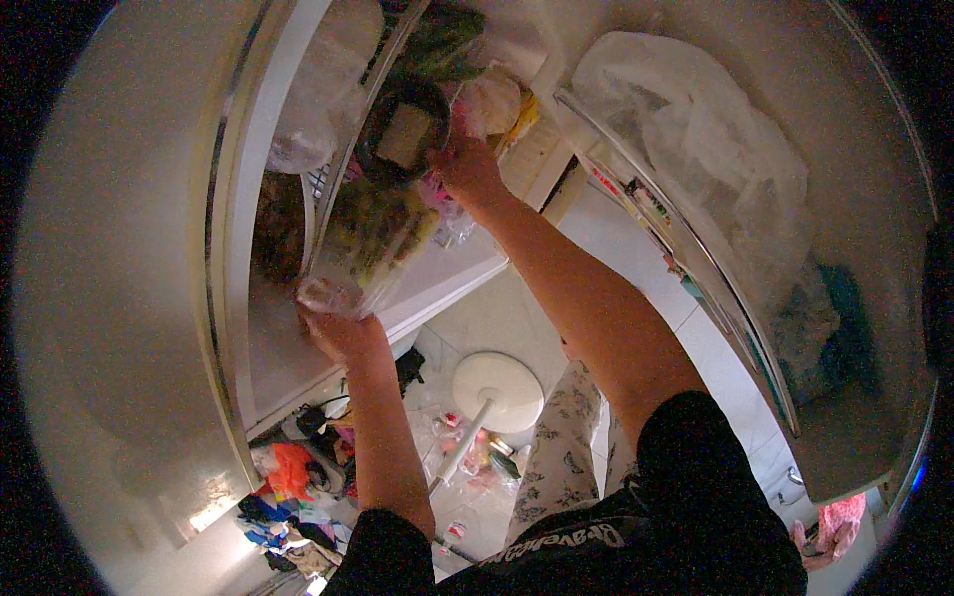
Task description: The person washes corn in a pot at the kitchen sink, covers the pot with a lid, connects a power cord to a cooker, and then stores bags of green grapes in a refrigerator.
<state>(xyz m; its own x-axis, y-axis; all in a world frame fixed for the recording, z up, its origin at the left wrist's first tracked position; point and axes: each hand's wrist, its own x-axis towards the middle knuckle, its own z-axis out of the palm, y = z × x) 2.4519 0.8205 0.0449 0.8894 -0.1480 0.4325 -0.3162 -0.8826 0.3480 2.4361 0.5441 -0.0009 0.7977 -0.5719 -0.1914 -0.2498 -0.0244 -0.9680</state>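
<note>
My left hand (339,328) grips the gathered end of a clear plastic bag (332,296) near the front of an open refrigerator's shelf (440,279). Yellow-green contents, probably leafy vegetables (380,223), show blurred through the plastic just beyond it. My right hand (469,171) reaches deeper, its fingers at the rim of a dark round bowl (373,160). Inside that bowl lies a pale, block-like piece (405,134). Pink plastic (436,190) shows beside the right fingers; their exact hold is hidden.
The refrigerator door (753,313) stands open at right, holding a bulky white plastic bag (693,134). A second door panel (127,261) is at left. Below are a white round base with a pole (498,391), litter (484,451) on tiles, and piled cloth (298,521).
</note>
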